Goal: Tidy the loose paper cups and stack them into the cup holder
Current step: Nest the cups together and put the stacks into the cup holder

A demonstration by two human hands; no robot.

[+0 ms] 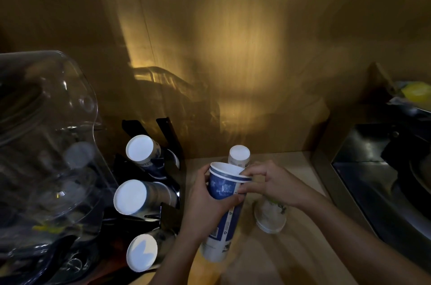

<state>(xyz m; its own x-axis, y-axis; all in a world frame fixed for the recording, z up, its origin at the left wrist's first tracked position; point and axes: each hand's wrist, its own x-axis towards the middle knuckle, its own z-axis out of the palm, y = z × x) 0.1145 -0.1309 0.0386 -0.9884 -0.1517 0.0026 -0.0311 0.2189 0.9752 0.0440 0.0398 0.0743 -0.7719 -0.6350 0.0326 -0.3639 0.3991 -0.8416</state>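
Observation:
My left hand (205, 205) grips a tall nested stack of blue-and-white paper cups (221, 221), mouth up, above the wooden counter. My right hand (268, 183) pinches the rim of the top cup in that stack. Behind my hands stands an upside-down white cup (239, 156). A short stack of upside-down pale cups (271, 217) sits under my right wrist. To the left, a black cup holder (168, 135) carries three slanted rows of cups, their white bottoms facing me: the top row (140, 148), the middle row (130, 197), the bottom row (141, 252).
A large clear plastic water bottle (46, 145) fills the left side beside the holder. A dark steel sink (384, 180) lies at the right, with a yellow object (417, 91) behind it. A wooden wall (233, 51) closes the back of the counter (291, 256).

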